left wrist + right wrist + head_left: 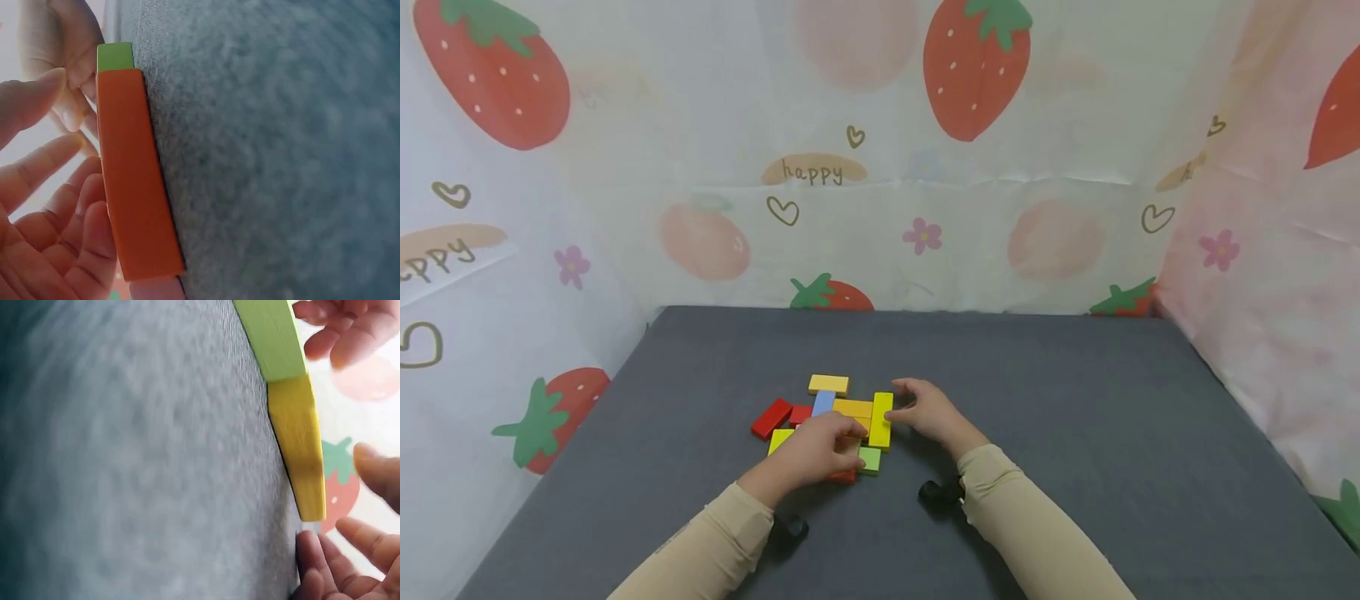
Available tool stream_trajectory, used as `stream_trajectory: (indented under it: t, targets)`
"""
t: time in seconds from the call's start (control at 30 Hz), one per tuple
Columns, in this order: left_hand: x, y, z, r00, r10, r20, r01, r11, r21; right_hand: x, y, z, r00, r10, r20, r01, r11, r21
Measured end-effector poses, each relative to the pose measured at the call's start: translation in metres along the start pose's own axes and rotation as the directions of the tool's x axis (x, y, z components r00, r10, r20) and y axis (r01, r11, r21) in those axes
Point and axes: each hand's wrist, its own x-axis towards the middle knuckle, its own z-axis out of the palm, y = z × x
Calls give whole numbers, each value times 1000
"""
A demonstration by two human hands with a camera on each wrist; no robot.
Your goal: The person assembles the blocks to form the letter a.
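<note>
A cluster of flat wooden blocks lies on the dark grey cloth. My left hand [815,447] is over its near side, thumb and fingers apart, with nothing between them. In the left wrist view its lower fingers are right beside an orange block [134,175], next to a green block [115,57] and a pink block [156,289]. At the cluster's right side is my right hand [934,417], fingers spread by a long yellow block [882,422]. Part of the cluster's middle is hidden under the left hand.
Farther back in the cluster are a pale yellow block [828,385], a blue block [823,403] and an orange-yellow block [853,408]. A red block [771,418] lies tilted at the left. Strawberry-printed curtain [970,225] hangs behind the table [1075,400].
</note>
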Motion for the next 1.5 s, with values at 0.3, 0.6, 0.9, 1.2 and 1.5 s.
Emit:
stream_trajectory:
  t: [0.3,0.6,0.9,1.2,1.5]
  targets:
    - [3,2,5,1000,-16,14,14,995,94,-1,-1,6,999,-30,31,36,979,-199]
    - [5,5,6,996,-80,31,77,993,94,0,-4,7,999,-16,41,25,978,-206]
    - [6,7,6,995,-89,33,86,992,94,0,-4,3,999,-17,32,22,986,-163]
    - [7,10,5,996,-84,41,80,991,109,-2,-4,3,1000,-4,-4,4,1000,9]
    - [4,13,6,997,-65,33,59,986,158,-4,-1,3,999,-27,-42,31,996,78]
